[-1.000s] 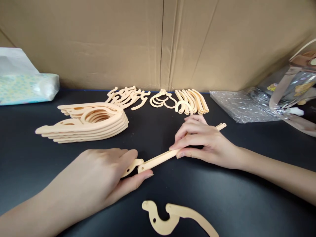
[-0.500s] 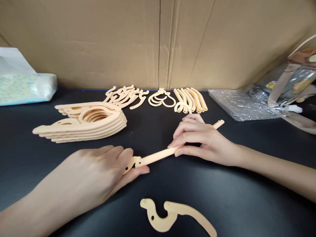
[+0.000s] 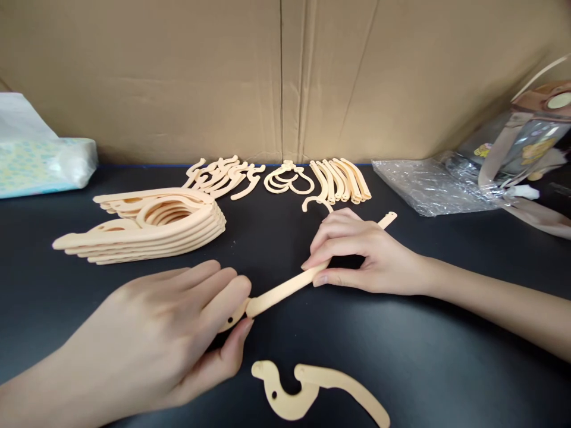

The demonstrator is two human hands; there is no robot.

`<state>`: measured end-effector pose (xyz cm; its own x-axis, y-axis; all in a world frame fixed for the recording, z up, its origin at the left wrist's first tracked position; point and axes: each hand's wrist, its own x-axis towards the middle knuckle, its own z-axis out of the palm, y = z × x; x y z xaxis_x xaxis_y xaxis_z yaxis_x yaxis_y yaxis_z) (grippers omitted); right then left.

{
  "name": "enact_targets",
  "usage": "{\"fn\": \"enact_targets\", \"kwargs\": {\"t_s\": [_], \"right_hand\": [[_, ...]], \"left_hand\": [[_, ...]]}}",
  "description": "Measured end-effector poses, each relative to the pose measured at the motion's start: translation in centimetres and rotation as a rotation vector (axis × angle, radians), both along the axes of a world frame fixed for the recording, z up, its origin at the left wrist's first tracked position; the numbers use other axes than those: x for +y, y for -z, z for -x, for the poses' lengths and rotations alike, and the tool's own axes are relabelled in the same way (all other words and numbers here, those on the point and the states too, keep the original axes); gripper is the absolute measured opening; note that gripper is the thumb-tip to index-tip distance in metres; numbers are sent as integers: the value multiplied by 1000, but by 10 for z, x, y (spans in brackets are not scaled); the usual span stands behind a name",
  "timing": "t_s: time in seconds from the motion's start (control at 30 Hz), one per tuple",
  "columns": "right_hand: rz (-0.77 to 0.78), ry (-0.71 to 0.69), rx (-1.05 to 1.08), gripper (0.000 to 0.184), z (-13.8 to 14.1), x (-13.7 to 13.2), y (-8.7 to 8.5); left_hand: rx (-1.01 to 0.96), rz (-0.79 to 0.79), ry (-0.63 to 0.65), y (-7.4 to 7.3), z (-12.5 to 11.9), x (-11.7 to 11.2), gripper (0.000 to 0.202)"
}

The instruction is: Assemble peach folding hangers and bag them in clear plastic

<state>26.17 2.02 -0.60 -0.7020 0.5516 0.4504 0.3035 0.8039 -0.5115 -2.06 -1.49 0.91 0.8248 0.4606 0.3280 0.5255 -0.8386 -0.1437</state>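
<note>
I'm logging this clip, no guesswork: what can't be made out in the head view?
Head view:
- Near end of the plastic strip: covered by fingers of the left hand; whether a second piece joins there is unclear.
- Strip's middle: under the right hand.
- Tissue pack: cut off by the left edge.
- Pouch: cut off by the right edge.
- Small pieces at the back: overlapping, count unreadable.

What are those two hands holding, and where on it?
A long flat peach plastic strip: the left hand pinches its near end, the right hand grips it toward the far end.
</note>
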Motion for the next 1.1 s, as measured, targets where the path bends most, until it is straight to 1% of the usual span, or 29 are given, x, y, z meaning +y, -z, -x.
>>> {"fn": "enact_targets", "kwargs": {"t_s": [0.07,0.17,0.27,0.4,0.53,0.6,0.7,0.8,0.87,0.9,0.97,1.0,1.1], "right_hand": [[19,-4,3,11,1,1,0],[51,-19,-14,13,1,1,-2],[84,-20,-46,14,1,2,-3],[118,-11,-67,17,1,3,-4],[153,5,-35,24,1,2,-2],[158,19,-5,27,0,2,0],[132,45,-1,29,0,1,1],[113,48,-4,29,0,1,2],[97,42,1,29,0,1,2],[87,39,4,28,0,1,2],[69,35,2,27,0,2,3],[63,33,-3,26,0,2,3],[44,34,-21,26,0,2,3]], "left_hand": [[41,25,15,-5,-4,-4,31],[62,-9,56,-8,-7,-6,30],[50,-41,105,-3,-7,-5,30],[39,-46,165,4,-5,-1,31],[42,-36,205,7,-2,2,36],[32,2,192,6,-1,4,36],[9,110,143,5,0,6,36],[-18,176,135,5,0,7,30],[-47,204,87,6,0,6,27],[-65,220,43,7,0,5,28],[-96,254,-36,8,0,3,35],[-106,270,-53,9,0,3,38],[-104,293,-19,9,0,6,41]]}}
